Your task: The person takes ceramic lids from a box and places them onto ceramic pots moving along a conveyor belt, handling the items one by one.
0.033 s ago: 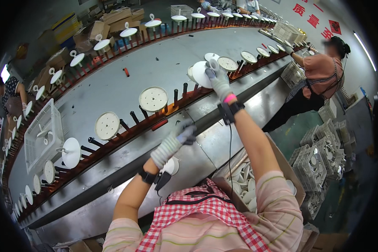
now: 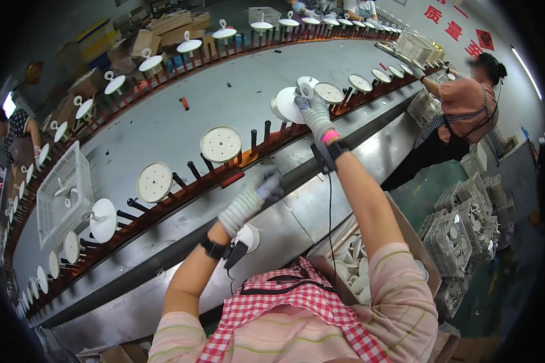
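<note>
My right hand (image 2: 313, 112), in a striped knit glove with grey fingertips, is closed on a white disc (image 2: 287, 104) with a ring handle (image 2: 306, 90). The disc sits over a round piece on the near side of the rail, most of that piece hidden under it. Just behind lies another white disc (image 2: 307, 80); to the right is a cream disc with small holes (image 2: 329, 93). My left hand (image 2: 270, 185), gloved alike, hovers at the metal table's near edge, fingers loosely bent and slightly blurred, apparently empty. Nearest it, a holed disc (image 2: 220, 144) stands on the rail.
Black-tipped pegs (image 2: 192, 167) line the curved rail, with more discs along it. A white plastic crate (image 2: 63, 190) stands on the table at left. A carton of white parts (image 2: 352, 260) is beside me. A co-worker (image 2: 463, 103) stands at right, near stacked crates (image 2: 451, 233).
The disc in my right hand has shifted slightly left and sits closer over the round piece. My left hand has moved very slightly upward. The view has shifted a little.
</note>
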Motion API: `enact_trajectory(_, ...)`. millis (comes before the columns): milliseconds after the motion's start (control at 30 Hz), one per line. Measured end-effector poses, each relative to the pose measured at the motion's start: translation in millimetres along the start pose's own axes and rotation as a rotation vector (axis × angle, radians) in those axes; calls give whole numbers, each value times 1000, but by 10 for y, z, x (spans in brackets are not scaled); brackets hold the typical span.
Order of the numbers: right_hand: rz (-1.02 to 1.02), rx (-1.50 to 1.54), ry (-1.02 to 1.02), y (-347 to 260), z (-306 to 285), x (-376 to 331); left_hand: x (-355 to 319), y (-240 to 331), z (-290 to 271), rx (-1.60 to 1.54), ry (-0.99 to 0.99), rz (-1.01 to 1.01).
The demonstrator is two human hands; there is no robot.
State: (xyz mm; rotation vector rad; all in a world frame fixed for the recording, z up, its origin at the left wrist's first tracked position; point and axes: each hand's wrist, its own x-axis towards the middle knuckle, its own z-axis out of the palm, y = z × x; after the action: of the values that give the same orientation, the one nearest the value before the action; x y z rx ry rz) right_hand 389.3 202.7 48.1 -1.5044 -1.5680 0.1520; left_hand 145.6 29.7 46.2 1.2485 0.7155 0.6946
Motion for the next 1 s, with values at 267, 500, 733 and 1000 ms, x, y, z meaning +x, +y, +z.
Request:
enact_trajectory(267,-65,-174,-237,-222,601,-49,1148,282,-786,580,617,191)
enact_trajectory(500,-278,-172,-216,-729,879,-342,2067,276,-1853,1106,460,-141)
enact_trajectory(733,104,-58,-529,-1133,1231,45,1791,406,-1910,1437,523,-300)
enact_trajectory(1000,238,-72,-767,-1353,1507,159,1224,457,-1945,1583,444,-41)
